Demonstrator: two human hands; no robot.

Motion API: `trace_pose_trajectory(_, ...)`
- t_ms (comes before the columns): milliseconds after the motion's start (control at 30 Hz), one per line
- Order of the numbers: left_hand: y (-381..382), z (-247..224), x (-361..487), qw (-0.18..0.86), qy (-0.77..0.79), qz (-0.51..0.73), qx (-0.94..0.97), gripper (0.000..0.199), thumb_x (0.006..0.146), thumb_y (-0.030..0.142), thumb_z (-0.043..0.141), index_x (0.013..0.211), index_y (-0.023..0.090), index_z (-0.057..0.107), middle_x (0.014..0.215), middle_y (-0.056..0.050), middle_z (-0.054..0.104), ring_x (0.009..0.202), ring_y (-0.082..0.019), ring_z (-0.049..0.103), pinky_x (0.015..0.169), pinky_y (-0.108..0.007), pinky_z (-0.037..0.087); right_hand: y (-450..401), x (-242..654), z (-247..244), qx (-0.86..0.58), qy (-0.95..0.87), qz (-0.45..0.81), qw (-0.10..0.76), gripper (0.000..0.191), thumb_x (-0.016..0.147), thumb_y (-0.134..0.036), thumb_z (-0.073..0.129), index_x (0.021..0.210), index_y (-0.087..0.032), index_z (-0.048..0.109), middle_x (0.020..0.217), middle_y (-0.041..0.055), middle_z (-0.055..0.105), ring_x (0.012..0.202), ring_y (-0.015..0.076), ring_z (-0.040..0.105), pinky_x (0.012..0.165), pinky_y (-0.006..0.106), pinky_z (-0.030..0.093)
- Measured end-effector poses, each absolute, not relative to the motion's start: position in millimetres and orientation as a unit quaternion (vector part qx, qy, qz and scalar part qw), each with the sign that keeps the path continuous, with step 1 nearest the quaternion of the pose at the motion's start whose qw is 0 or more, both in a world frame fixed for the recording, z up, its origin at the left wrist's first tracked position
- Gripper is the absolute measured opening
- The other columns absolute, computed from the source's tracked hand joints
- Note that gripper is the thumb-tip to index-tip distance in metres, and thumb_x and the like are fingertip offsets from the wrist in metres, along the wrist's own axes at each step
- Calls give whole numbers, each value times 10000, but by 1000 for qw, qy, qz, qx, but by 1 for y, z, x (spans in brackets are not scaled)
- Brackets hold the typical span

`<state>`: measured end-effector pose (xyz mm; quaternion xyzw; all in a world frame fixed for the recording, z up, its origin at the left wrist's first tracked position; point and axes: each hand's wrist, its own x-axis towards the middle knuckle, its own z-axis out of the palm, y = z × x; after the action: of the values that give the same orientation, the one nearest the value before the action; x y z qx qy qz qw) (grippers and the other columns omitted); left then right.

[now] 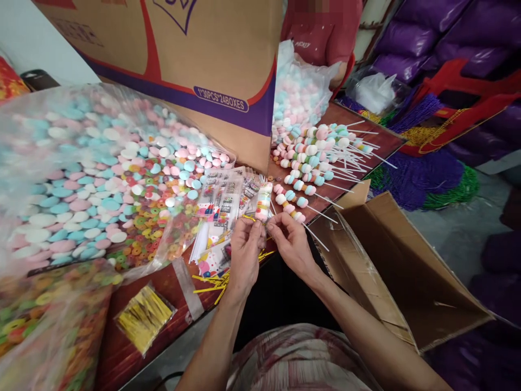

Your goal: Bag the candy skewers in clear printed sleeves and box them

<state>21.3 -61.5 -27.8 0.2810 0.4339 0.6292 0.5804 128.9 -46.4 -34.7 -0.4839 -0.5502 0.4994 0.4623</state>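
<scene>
Between my hands stands a candy skewer [264,200] of pale marshmallows and gummy rings in a clear printed bag, its candy end up. My left hand [246,247] is closed, pinching the bag's lower end, with a bit of gold twist tie showing at its fingers. Pressed together at the same spot from the right are the fingertips of my right hand [292,239]. The exact grip and the stick are hidden by the fingers. Printed clear bags [226,198] lie just behind my left hand, and loose gold twist ties [215,285] lie beside its wrist.
Unwrapped candy skewers [313,157] are piled at the right of the table. A big bag of loose marshmallows [81,190], gummy rings [150,236] and a twist-tie pack [145,317] lie left. A large carton [195,60] stands behind; an open carton [407,271] is at right. A person [321,38] sits opposite.
</scene>
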Motion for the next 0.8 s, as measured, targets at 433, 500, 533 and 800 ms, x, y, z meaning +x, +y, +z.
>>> trace_pose_trajectory(433,-64,3,6,849,293,439,41,177,824,140,663,740,133,508,526,98,311,425,-14,198,382,-104,165,-41,160,-10,-348,-610,568,429,235,925,-398,572,807,-212,491,780,-8,483,689,133,449,616,250,396)
trace_pose_trajectory(500,-66,3,12,817,347,446,116,175,837,221,691,803,139,540,524,94,354,423,-18,201,387,-112,180,-44,162,-7,-376,-653,502,425,201,948,-338,528,805,-215,460,775,-9,470,698,135,435,628,254,386)
trace_pose_trajectory(533,-67,1,17,779,386,466,163,188,842,269,701,844,151,554,526,88,388,423,-23,223,393,-118,197,-47,161,-7,-400,-670,456,427,179,954,-300,503,806,-216,447,771,-10,464,698,135,429,633,257,381)
trace_pose_trajectory(800,-79,-18,31,570,526,540,326,280,742,398,788,903,187,697,787,-24,648,669,-119,549,549,-198,416,-56,153,-10,-463,-538,588,387,91,913,-281,477,854,-221,442,721,-57,438,450,69,388,406,208,323)
